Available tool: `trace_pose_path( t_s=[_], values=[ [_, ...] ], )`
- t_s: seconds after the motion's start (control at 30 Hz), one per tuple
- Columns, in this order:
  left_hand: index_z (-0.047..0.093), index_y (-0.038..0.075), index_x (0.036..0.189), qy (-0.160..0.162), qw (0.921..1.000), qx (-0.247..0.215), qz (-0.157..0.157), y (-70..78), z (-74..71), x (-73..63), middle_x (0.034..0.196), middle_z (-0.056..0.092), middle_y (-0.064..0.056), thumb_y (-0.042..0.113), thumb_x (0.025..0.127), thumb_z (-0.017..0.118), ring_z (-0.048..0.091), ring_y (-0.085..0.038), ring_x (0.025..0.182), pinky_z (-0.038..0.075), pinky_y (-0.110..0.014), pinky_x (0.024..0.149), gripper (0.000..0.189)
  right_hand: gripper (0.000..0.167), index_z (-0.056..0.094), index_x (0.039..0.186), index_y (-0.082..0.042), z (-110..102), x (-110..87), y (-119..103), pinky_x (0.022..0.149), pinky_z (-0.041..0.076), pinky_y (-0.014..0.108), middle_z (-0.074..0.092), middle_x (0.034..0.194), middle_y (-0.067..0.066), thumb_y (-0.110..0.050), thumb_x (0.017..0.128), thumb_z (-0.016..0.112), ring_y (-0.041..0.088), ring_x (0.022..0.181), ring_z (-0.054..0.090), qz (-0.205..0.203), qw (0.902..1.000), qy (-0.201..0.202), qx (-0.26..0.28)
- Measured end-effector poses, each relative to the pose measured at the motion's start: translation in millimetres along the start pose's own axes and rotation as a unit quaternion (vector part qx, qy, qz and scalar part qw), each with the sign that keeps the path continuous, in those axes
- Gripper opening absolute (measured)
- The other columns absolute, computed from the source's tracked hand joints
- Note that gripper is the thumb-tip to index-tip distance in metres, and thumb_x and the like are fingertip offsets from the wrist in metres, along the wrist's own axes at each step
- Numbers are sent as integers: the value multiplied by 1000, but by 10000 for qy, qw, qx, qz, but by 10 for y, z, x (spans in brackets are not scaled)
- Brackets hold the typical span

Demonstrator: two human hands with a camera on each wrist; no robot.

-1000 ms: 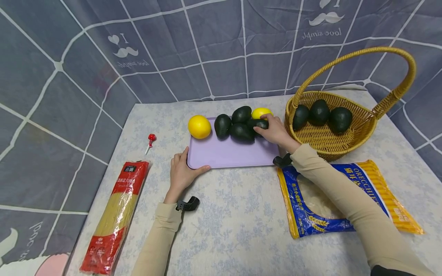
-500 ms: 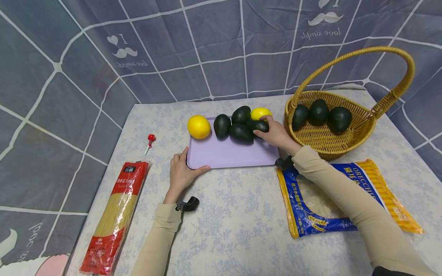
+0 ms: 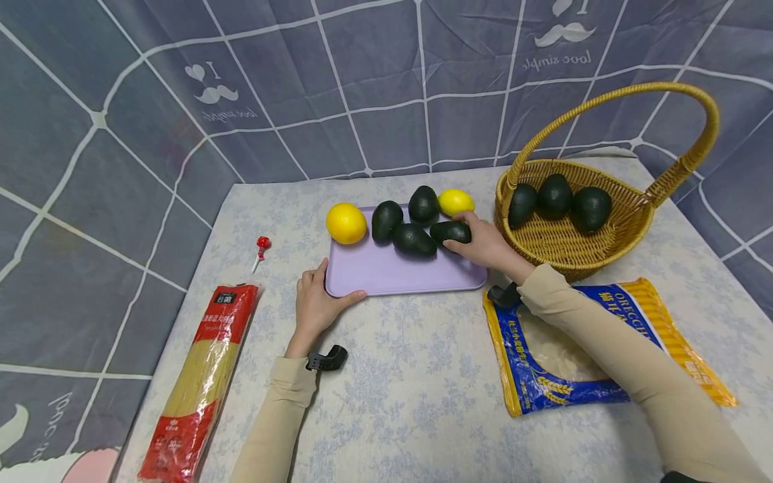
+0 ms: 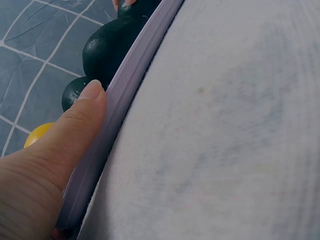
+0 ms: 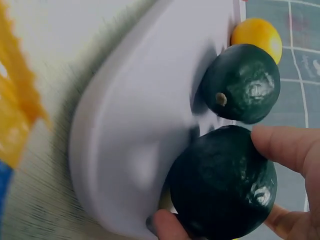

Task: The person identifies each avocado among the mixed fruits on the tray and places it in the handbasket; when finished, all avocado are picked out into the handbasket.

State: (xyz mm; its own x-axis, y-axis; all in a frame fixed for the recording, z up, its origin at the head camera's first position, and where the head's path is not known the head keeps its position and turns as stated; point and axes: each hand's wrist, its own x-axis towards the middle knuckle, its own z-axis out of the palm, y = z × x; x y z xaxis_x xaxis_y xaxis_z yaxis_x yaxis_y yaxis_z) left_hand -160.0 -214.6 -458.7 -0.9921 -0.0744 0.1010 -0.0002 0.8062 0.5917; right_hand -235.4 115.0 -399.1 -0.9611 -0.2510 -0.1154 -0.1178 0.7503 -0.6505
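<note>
My right hand (image 3: 489, 245) grips a dark green avocado (image 3: 449, 232) at the right part of a lilac tray (image 3: 386, 276). In the right wrist view, thumb and fingers lie round that avocado (image 5: 222, 182), close over the tray. My left hand (image 3: 317, 305) holds the tray's near left corner, its thumb (image 4: 82, 117) along the front rim. Left of the held avocado lies another avocado (image 3: 415, 240); two more, one at the back (image 3: 425, 204) and one further left (image 3: 387, 221), sit behind it. A yellow-orange round fruit (image 3: 347, 223) is at the tray's back left corner, a lemon (image 3: 455, 201) at the back right.
A wicker basket (image 3: 558, 249) with a tall handle and three avocados stands right of the tray. In front of it, a blue-yellow orecchiette bag (image 3: 561, 349) lies partly under my right forearm. To the left lie a spaghetti packet (image 3: 202, 376) and a red lollipop (image 3: 262, 245).
My right hand has drawn its avocado toward me. The avocado beside it has shifted left and nearer, opening a gap to the back one. My left hand stays on the tray corner.
</note>
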Motion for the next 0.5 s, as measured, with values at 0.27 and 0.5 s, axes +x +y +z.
trace_pose_path(
  t_s=[0.27,0.5],
  values=[
    [32,0,147,13,10000,14,20,7,-2,-8,113,43,-21,52,65,83,37,-34,101,33,-43,83,109,59,39,136,-4,1,-138,-1,93,36,50,49,124,30,-31,91,65,40,111,48,-221,9995,-187,-108],
    [32,1,147,-21,10000,21,-13,10,-4,-6,113,43,-21,53,66,82,37,-34,101,32,-43,83,109,58,42,133,-5,-39,-250,16,93,36,51,50,123,29,-33,89,67,39,111,48,-361,9983,-433,-177]
  ],
)
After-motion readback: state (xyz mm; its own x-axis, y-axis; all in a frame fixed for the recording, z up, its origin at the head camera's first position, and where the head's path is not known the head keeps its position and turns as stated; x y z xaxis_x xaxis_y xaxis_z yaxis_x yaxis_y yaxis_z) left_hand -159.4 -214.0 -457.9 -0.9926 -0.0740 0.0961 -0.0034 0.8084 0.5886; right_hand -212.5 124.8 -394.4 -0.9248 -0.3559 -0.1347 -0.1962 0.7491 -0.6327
